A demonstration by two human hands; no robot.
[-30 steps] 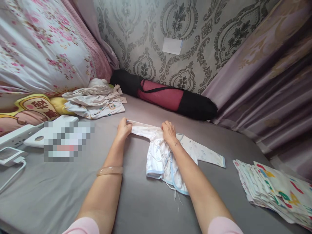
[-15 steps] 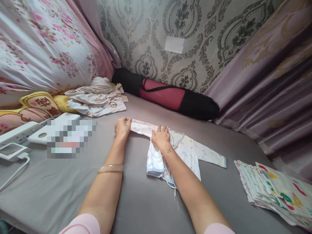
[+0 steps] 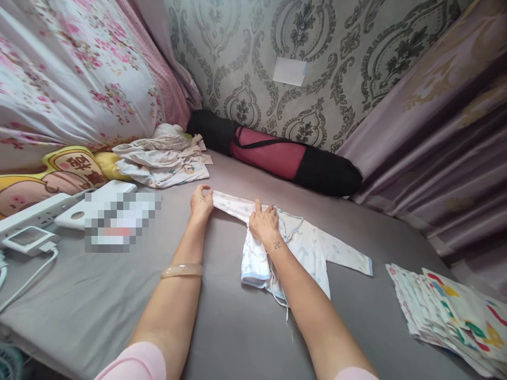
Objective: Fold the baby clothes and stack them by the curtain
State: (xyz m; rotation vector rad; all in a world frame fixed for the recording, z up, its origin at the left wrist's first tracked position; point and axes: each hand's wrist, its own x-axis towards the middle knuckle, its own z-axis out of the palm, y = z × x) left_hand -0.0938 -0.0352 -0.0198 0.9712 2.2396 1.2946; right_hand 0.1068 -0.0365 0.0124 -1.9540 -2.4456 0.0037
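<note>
A small white baby shirt (image 3: 304, 253) with pale blue edging and thin tie strings lies spread on the grey bed sheet (image 3: 229, 327). My left hand (image 3: 202, 202) pinches the cuff end of its left-hand sleeve, which is stretched out straight. At the shoulder of that same sleeve, my right hand (image 3: 263, 221) lies on the cloth with its fingers spread. The other sleeve slants down to the right, untouched. My right forearm hides part of the shirt's front and lower hem.
On the right lies a stack of folded printed cloths (image 3: 439, 311). To the left are a power strip (image 3: 35, 214), a white charger (image 3: 29, 240) and a white box-like device (image 3: 95, 203). Crumpled clothes (image 3: 158, 158) and a black-and-red rolled bag (image 3: 269, 153) lie towards the wall.
The view has shifted slightly, moving most things a little to the right. Both hands keep their places on the sleeve; the right hand's fingers have shifted slightly.
</note>
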